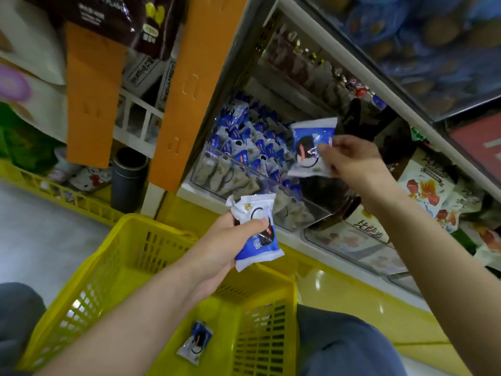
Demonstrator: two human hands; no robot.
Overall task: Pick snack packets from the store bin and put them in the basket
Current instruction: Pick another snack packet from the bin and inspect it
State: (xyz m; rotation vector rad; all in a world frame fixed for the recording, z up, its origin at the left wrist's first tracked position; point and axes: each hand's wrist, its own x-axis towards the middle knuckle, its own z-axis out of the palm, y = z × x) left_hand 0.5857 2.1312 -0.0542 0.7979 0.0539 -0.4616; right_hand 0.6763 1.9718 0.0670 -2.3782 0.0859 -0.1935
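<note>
Yellow basket (122,240) holds one packet (196,341). Above its far rim the left grip (230,248) clasps a second packet (254,232); the right grip (352,158) pinches a third packet (309,147) at the store bin (284,204), heaped with more.

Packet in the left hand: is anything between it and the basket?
Nothing visible is. The left hand grips the left-hand packet above the far rim of the yellow basket, which is open-topped, with only a loose packet on its floor. The right hand pinches another packet by the store bin.
</note>
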